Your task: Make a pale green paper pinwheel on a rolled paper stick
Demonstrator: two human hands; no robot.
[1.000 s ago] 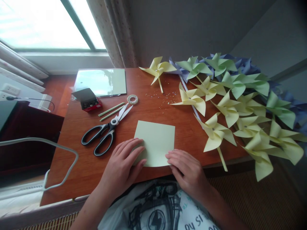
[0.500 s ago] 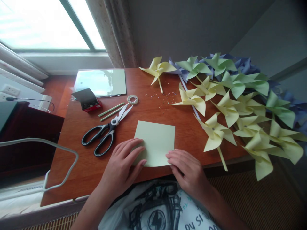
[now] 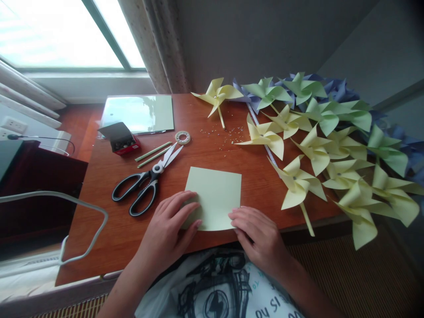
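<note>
The left hand (image 3: 170, 223) lies with thumb and fingers apart on the left edge of a pale green square paper sheet (image 3: 218, 198), flat on the reddish-brown wooden table (image 3: 96, 238). The right hand (image 3: 256, 229), fingers together and bent, touches its lower right edge; whether it pinches, I cannot tell. Below, a white printed shirt (image 3: 258, 291) shows "IS". Black-and-grey-handled scissors (image 3: 154, 176) lie left; the small red box's (image 3: 127, 149) print is illegible.

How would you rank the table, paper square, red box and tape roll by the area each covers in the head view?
1. Table, though partly covered
2. Paper square
3. Red box
4. Tape roll
</note>
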